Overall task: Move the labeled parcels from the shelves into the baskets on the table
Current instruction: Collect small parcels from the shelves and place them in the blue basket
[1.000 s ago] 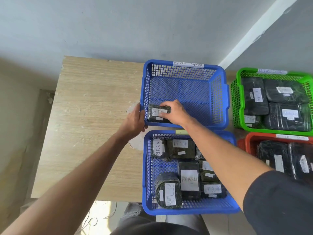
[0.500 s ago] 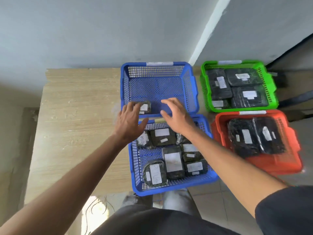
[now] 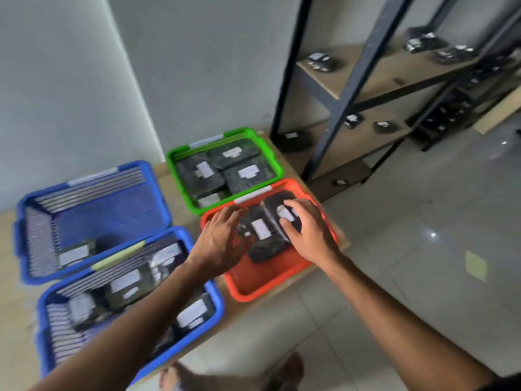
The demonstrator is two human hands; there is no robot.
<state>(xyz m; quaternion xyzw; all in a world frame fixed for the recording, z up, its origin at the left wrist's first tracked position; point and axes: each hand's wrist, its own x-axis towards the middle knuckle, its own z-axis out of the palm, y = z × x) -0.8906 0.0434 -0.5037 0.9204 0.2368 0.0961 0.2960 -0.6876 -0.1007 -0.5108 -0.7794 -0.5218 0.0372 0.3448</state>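
Observation:
Four baskets stand on the wooden table (image 3: 17,320). The far blue basket (image 3: 93,176) holds one labeled parcel (image 3: 74,253) in its near left corner. Several parcels fill the near blue basket (image 3: 218,303). More dark parcels lie in the green basket (image 3: 272,155) and the red basket (image 3: 262,289). My left hand (image 3: 222,241) and my right hand (image 3: 310,232) hover over the red basket with fingers spread and loosely bent, holding nothing. Further parcels (image 3: 321,62) lie on the shelves (image 3: 352,80) to the right.
The dark metal shelf frame stands just right of the table, with small parcels (image 3: 384,127) scattered on its wooden boards. Grey tiled floor (image 3: 423,221) with a yellow slip (image 3: 476,265) lies to the right. A grey wall runs behind the baskets.
Both hands have left the far blue basket, where the parcel now lies, and swung right over the red basket. The view has turned right and the shelves have come into sight.

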